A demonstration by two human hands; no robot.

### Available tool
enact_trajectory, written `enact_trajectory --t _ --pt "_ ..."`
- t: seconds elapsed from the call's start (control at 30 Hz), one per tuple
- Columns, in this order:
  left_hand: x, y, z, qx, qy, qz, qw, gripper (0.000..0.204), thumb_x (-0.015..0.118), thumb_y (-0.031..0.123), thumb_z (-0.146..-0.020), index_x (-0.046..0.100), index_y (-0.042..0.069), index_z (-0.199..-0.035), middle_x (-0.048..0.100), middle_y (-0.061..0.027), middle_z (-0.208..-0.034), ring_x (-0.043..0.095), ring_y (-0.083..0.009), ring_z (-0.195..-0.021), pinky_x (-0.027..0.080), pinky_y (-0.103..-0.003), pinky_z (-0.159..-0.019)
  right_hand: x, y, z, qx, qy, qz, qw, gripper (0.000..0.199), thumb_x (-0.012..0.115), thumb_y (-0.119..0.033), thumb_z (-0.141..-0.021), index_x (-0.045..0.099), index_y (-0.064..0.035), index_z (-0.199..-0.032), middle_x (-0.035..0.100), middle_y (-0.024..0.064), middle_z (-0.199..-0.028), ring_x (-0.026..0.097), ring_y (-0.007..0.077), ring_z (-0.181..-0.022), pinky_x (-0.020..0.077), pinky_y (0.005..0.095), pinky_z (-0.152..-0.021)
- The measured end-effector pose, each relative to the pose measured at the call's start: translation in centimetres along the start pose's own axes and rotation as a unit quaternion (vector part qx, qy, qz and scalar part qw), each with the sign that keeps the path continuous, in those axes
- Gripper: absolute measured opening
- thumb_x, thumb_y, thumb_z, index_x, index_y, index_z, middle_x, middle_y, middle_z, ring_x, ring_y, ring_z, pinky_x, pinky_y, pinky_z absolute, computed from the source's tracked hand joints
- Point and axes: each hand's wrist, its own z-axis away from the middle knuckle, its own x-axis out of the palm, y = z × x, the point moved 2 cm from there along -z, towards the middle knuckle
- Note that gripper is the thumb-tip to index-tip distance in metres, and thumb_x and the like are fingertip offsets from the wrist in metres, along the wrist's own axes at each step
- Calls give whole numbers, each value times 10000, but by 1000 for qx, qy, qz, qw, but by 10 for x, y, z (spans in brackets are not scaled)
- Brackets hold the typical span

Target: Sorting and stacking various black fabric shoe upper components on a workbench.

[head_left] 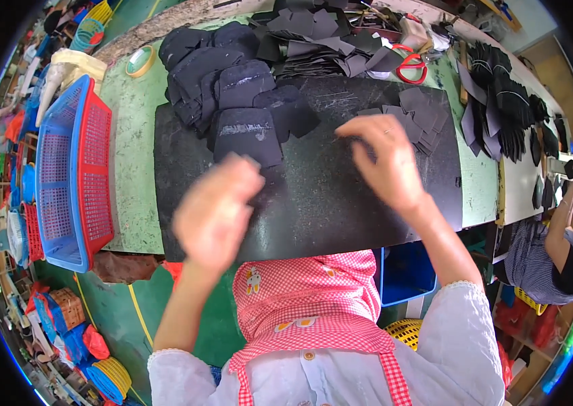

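At the front of a pile on the black mat [327, 223], a dark navy cut panel [246, 147] lies flat, slightly flared, a streaky whitish band near its top. The hands are apart: the left hand [219, 210], blurred, is by its lower edge, grip unclear; the right hand [389, 159] spreads thumb from fingers beside grey-black pieces [423, 115]. Green desk [134, 169] surrounds the mat.

Left forearm [185, 304]: bare, angled toward one o'clock. Left hand [213, 213]: blurred, fingers [240, 179] toward one o'clock, exact grip indistinct. Right forearm [443, 245]: bare, angled toward eleven o'clock. Right hand [388, 155]: back uppermost, fingers bent, pointing toward ten o'clock, thumb [364, 160] apart from them.
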Motion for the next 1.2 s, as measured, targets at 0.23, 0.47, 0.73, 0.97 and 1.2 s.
enact_trajectory --t 0.23,0.47,0.73,0.97,1.2 --pt "54 42 40 -105 -235 6 966 590 770 247 -890 622 130 -1449 401 -186 -1647 325 -427 -1551 238 -623 -1250 -24 57 16 43 34 144 988 244 730 -45 -848 731 -84 -1090 732 69 -1134 668 294 -1097 514 420 -959" --pt "98 54 -5 -50 -149 85 984 359 721 43 -862 750 137 -1208 633 -115 -1367 521 -398 -1400 418 -554 -1161 -34 41 10 59 85 124 987 157 757 -75 -872 726 -72 -1026 744 89 -1054 705 286 -1006 559 389 -885" --pt "144 58 -37 -15 -115 115 987 344 710 5 -839 739 128 -1160 652 -100 -1261 600 -350 -1271 491 -483 -1083 -39 51 6 184 59 -12 981 130 765 -116 -908 725 -41 -1007 737 101 -867 731 229 -793 574 352 -759" --pt "181 60 -47 29 -118 81 989 521 736 77 -851 630 120 -1359 515 -168 -1422 521 -370 -1349 447 -484 -1138 -49 69 -2 281 -61 -95 953 181 731 -158 -954 747 -1 -1041 730 90 -797 655 75 -737 542 290 -705" --pt "188 59 -49 34 -152 -23 988 598 771 153 -843 601 73 -1411 535 -165 -1417 524 -338 -1347 401 -475 -1162 -79 106 9 315 198 -257 892 166 691 -170 -1028 693 -14 -1084 735 65 -980 718 126 -799 594 251 -660"
